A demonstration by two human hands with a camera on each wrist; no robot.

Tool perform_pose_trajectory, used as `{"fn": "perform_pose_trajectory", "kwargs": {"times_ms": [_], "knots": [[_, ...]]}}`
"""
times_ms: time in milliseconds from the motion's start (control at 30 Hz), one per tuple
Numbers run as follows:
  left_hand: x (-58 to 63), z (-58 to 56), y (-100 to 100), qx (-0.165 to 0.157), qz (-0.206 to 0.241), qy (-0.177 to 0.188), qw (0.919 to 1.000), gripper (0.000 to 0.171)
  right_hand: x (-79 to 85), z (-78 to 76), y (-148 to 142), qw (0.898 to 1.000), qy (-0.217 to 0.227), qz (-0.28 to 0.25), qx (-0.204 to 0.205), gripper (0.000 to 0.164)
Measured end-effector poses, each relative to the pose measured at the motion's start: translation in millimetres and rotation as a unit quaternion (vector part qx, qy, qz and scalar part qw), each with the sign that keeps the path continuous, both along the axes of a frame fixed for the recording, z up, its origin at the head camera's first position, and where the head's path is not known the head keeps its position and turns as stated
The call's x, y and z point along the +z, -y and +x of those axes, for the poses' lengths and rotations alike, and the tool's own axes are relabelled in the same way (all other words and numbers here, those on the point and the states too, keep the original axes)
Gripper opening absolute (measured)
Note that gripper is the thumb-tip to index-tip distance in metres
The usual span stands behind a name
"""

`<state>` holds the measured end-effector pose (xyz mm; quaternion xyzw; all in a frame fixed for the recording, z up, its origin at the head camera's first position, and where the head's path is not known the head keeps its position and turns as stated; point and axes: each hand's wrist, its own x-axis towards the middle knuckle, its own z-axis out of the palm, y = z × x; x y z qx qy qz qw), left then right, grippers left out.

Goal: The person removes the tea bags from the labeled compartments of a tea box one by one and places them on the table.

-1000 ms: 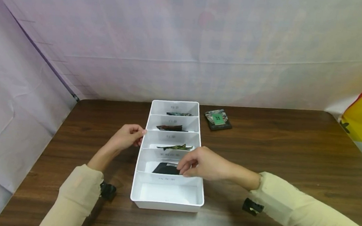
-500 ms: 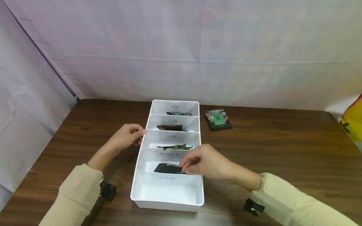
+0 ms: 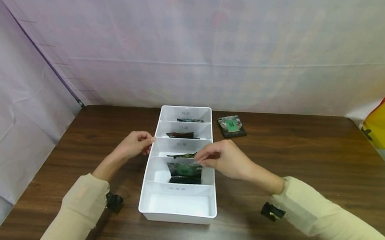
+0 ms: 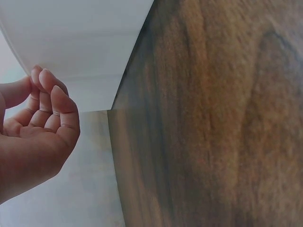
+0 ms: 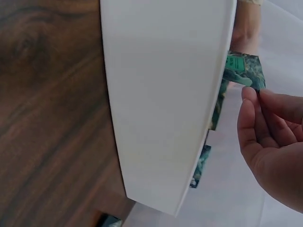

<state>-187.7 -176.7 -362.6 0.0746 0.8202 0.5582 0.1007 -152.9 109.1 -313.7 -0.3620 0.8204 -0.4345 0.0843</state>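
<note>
A long white divided box (image 3: 177,210) stands on the table, its compartments in a row running away from me. My left hand (image 3: 136,144) pinches its left rim between thumb and fingers, about midway along; in the left wrist view the fingertips meet at the rim. My right hand (image 3: 227,160) pinches the upper right corner of a dark green sachet (image 3: 185,170) with a bright green label. The sachet is over the second compartment from the front, its lower part inside. The right wrist view shows thumb and fingertips on the sachet's corner (image 5: 246,71) above the box's side wall (image 5: 156,104).
Behind it, the compartments hold a green sachet (image 3: 184,155), a brown sachet (image 3: 180,135) and a dark bluish sachet (image 3: 190,120). Another sachet with a green label (image 3: 232,126) lies on the brown table (image 3: 300,153) right of the box. A pale cloth hangs behind.
My right hand has risen and moved away from me, lifting the dark sachet so its labelled face shows. The left hand stays on the rim and the box has not visibly moved.
</note>
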Motion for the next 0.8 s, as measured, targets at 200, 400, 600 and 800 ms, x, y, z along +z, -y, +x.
{"fn": "perform_pose_trajectory", "kwargs": {"times_ms": [200,400,600,800], "knots": [[1.1,0.2,-1,0.003,-0.001,0.005,1.0000,0.019,11.4,-1.8,-1,0.999,-0.004,-0.014,-0.029,0.015],[0.6,0.6,-1,0.006,-0.002,0.006,1.0000,0.019,24.8,-3.7,-5,0.998,-0.019,-0.021,-0.052,0.016],[1.0,1.5,-1,0.005,-0.002,0.007,1.0000,0.019,38.8,-6.7,-12,0.996,-0.033,-0.020,-0.080,0.016],[0.7,0.7,0,0.007,-0.010,0.007,0.9999,0.020,53.4,-8.9,-23,0.994,-0.031,-0.007,-0.108,0.017]]}}
